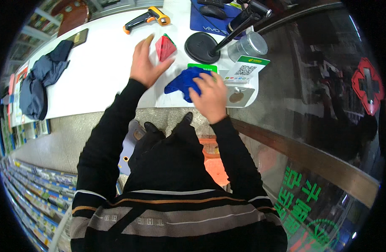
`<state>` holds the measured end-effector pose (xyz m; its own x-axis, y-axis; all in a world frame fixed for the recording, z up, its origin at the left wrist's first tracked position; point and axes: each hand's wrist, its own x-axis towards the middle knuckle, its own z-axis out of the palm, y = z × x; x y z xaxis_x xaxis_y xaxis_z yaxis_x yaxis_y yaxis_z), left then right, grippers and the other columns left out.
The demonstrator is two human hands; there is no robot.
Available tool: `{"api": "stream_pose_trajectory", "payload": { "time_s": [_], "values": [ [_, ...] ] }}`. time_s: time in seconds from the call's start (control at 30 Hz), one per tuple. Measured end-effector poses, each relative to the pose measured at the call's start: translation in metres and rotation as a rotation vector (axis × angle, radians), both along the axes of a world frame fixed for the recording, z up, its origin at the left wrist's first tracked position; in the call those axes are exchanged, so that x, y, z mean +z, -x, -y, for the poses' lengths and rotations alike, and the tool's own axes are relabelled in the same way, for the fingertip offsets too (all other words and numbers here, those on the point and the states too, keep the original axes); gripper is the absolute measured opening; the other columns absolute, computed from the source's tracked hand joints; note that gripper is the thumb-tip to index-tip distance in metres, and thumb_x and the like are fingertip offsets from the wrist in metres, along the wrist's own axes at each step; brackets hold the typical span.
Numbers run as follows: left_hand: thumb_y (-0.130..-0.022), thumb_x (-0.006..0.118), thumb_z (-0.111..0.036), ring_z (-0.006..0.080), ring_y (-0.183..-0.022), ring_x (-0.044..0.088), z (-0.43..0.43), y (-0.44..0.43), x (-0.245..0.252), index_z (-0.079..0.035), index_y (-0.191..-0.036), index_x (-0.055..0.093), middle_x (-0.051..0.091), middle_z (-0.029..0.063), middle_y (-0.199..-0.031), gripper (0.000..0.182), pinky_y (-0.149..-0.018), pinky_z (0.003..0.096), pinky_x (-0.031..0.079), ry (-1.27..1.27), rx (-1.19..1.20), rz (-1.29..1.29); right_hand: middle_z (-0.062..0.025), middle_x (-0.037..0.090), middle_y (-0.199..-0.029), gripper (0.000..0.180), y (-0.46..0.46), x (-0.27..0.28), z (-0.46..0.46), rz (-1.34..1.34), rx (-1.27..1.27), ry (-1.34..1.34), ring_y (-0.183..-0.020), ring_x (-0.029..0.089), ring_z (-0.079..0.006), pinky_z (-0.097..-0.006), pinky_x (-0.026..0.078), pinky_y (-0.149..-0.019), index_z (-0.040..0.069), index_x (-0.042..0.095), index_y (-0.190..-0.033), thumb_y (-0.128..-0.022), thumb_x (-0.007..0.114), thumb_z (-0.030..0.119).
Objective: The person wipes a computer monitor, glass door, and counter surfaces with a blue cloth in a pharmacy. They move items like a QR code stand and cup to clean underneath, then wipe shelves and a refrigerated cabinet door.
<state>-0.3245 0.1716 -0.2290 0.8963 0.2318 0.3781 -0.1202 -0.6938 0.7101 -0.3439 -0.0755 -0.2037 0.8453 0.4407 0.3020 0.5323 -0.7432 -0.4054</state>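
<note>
My left hand [149, 64] is held over the white table with thumb and fingers spread and nothing in its grasp. Just beyond its thumb is a small red and green pyramid-shaped object [165, 48]; I see a gap between the thumb and most of it. My right hand [210, 96], a little blurred, has its fingers and thumb on a bunched blue cloth [183, 82] near the table's front edge. Part of the cloth is hidden under the fingers. Behind the cloth shows a strip of a green card [208, 67].
Around my hands on the white table [95, 69] are a barcode scanner [149, 19], a round black stand base [201, 48], a clear lidded jar [247, 46] and a QR-code sign [246, 70]. Dark clothing [41, 78] lies left by a phone [79, 37]. A glass counter [300, 94] borders the right.
</note>
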Motion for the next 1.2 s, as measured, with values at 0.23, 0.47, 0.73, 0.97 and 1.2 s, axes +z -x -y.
{"api": "stream_pose_trajectory", "payload": {
  "time_s": [0.23, 0.47, 0.73, 0.97, 1.2],
  "values": [
    [-0.088, 0.08, -0.036, 0.0382, -0.1, 0.066, -0.015, -0.064, -0.016, 0.002, -0.12, 0.064, 0.07, 0.0211, -0.108, 0.053, -0.091, 0.0439, 0.053, -0.079, -0.09, -0.166, -0.0216, 0.054, -0.144, 0.054, -0.001, -0.04, -0.039, -0.028, 0.083, 0.182, -0.14, 0.044, -0.0437, -0.0489, 0.041, -0.112, -0.004, 0.06, -0.132, -0.081, 0.07, 0.007],
    [-0.098, 0.072, -0.021, 0.0245, -0.099, 0.071, -0.081, -0.03, -0.018, 0.0, -0.129, 0.058, 0.069, 0.0187, -0.114, 0.04, -0.08, 0.0338, 0.06, 0.3, -0.054, -0.23, -0.0258, 0.056, -0.14, 0.051, -0.083, -0.07, -0.115, -0.038, 0.079, 0.17, -0.134, 0.051, -0.0423, -0.0479, 0.045, -0.108, -0.007, 0.058, -0.132, -0.085, 0.066, 0.012],
    [-0.099, 0.072, -0.022, 0.0266, -0.114, 0.068, -0.114, 0.01, -0.005, -0.001, -0.137, 0.053, 0.064, 0.0193, -0.129, 0.047, -0.094, 0.0371, 0.058, 0.273, -0.037, -0.27, -0.0281, 0.055, -0.142, 0.044, 0.005, -0.014, -0.077, -0.283, 0.091, 0.37, -0.135, 0.052, -0.0437, -0.049, 0.048, -0.105, -0.008, 0.058, -0.134, -0.093, 0.056, 0.009],
    [-0.1, 0.07, -0.019, 0.027, -0.12, 0.065, -0.142, 0.007, -0.006, 0.0, -0.14, 0.051, 0.061, 0.0189, -0.136, 0.048, -0.098, 0.0377, 0.056, 0.193, -0.147, -0.34, -0.0258, 0.064, -0.124, 0.034, -0.052, -0.023, -0.127, -0.025, -0.106, 0.256, -0.115, 0.062, -0.036, -0.0439, 0.051, -0.091, -0.007, 0.063, -0.117, -0.088, 0.057, 0.009],
    [-0.099, 0.071, -0.021, 0.0312, -0.12, 0.063, -0.158, 0.003, -0.012, -0.001, -0.136, 0.054, 0.061, 0.0201, -0.131, 0.046, -0.101, 0.0409, 0.054, 0.179, -0.226, -0.267, -0.0202, 0.059, -0.138, 0.049, -0.04, -0.019, -0.118, -0.069, -0.117, 0.373, -0.129, 0.054, -0.0347, -0.0469, 0.049, -0.097, -0.002, 0.061, -0.129, -0.083, 0.065, 0.013]
  ]
}}
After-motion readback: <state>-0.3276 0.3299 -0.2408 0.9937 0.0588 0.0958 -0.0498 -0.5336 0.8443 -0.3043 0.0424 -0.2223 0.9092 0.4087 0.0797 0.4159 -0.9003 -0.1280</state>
